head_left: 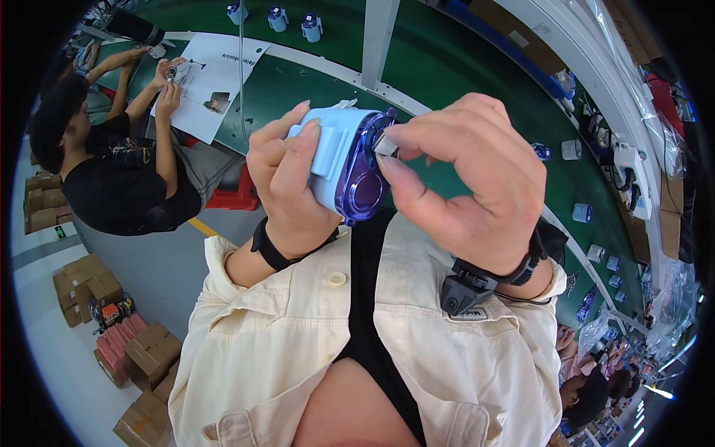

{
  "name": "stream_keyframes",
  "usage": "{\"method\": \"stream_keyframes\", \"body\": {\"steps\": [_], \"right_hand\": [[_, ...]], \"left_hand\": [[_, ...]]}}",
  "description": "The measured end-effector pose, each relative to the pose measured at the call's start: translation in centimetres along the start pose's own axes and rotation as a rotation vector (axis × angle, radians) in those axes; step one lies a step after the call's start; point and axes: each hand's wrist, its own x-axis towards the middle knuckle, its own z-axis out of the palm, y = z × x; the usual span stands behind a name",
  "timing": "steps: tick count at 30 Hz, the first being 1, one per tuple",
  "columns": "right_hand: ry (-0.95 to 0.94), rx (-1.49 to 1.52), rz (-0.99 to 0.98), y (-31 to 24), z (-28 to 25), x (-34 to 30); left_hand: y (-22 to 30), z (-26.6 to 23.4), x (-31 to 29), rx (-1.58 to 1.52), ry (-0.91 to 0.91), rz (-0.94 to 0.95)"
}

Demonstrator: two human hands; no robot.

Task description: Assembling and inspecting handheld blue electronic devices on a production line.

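Note:
My left hand [287, 167] is wrapped round a light-blue plastic housing [339, 127], lifted in front of my chest above the worktable. Its front is a glossy, see-through purple cover [365, 192] with a round, lens-like part, and it faces right. Thumb and forefinger of my right hand [477, 175] pinch a small silvery-white piece [386, 146] against or just at that cover. Exactly what the small piece is, and whether it is fixed to the housing, I cannot tell. Black straps circle both wrists.
The green worktable [439, 67] carries several similar blue units [311, 27]. A metal post [378, 45] rises at its edge. To the left a co-worker [126, 175] handles a small part over a white printed sheet [208, 82]. Cardboard boxes [153, 354] stand on the floor.

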Motion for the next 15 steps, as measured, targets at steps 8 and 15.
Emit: {"method": "stream_keyframes", "body": {"steps": [8,15], "right_hand": [[-0.037,-0.058,-0.081,0.8,-0.7,0.2],[-0.059,-0.062,-0.064,0.6,-0.8,0.1]], "left_hand": [[0.2,0.0,0.0,-0.009,-0.006,-0.002],[0.2,-0.2,0.1,0.027,-0.018,-0.004]]}}
